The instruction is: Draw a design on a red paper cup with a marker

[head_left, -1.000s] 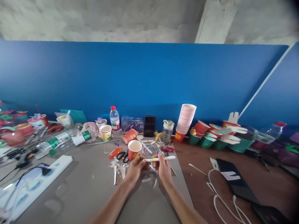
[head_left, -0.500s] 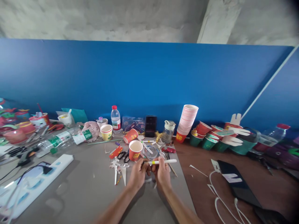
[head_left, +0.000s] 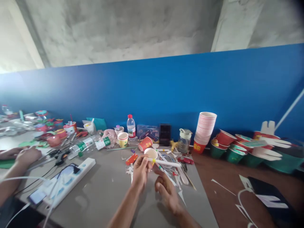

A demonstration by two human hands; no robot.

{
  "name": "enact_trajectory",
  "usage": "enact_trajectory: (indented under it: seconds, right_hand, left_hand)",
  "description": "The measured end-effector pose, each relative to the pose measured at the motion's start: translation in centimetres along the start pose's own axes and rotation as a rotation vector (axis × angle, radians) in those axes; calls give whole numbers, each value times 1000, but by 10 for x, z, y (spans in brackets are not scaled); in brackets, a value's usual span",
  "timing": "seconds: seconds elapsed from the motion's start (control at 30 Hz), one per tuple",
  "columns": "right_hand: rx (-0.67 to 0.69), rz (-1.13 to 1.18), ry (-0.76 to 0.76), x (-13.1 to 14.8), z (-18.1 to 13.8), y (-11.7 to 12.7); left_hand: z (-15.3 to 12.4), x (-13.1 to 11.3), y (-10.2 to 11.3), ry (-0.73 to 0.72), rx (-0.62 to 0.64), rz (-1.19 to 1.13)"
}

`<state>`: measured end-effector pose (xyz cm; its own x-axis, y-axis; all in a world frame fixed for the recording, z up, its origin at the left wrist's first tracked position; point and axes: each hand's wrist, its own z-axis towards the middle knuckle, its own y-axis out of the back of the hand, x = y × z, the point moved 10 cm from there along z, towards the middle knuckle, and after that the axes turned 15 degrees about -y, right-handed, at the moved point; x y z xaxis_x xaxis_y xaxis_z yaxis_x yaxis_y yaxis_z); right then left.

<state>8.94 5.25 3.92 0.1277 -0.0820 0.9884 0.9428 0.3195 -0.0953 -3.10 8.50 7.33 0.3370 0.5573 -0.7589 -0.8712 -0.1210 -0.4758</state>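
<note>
Two bare hands work over a grey tabletop [head_left: 99, 193] cluttered with craft scraps. The left hand [head_left: 140, 173] is closed in a pinch, thumb and fingers gripping a white marker [head_left: 167, 163] near its yellow-banded end; the marker lies almost level above the table, its other end reaching out to the right, over the clutter. The right hand [head_left: 167, 191] is partly open just below it, index finger stretched toward the marker, the other fingers loosely curled, with nothing visible in its grasp; whether the fingertip touches the marker cannot be told. Just behind the left hand stands an upright paper cup [head_left: 151, 153], partly hidden, and beyond it a red cup [head_left: 145, 144] lies on its side. Near the right hand are paper strips and a thin stick [head_left: 190, 180]. At far left, well apart, a co-worker's hand [head_left: 28, 155] rests above the table.
</note>
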Motion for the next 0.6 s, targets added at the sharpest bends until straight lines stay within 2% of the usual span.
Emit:
enact_trajectory:
  seconds: [0.1, 0.13, 0.2, 0.27, 0.33, 0.4, 0.6]
  right_hand:
    - [4, 31, -31, -11, 2, 2]
    - [3, 43, -43, -13, 3, 3]
    - [1, 58, -70, -16, 7, 4]
    - [-6, 53, -95, -18, 9, 5]
    - [-20, 27, -101, -17, 10, 6]
    - [-25, -9, -87, -14, 9, 6]
    - [13, -124, -53, -13, 6, -2]
  left_hand:
    - [17, -19, 33, -87, -176, -21]
    - [21, -26, 48, -133, -244, 17]
    - [23, -41, 87, -251, -467, 195]
    - [24, -42, 111, -281, -552, 267]
    - [25, -38, 124, -293, -574, 336]
    - [25, -32, 126, -292, -551, 411]
    - [25, -18, 104, -263, -344, 638]
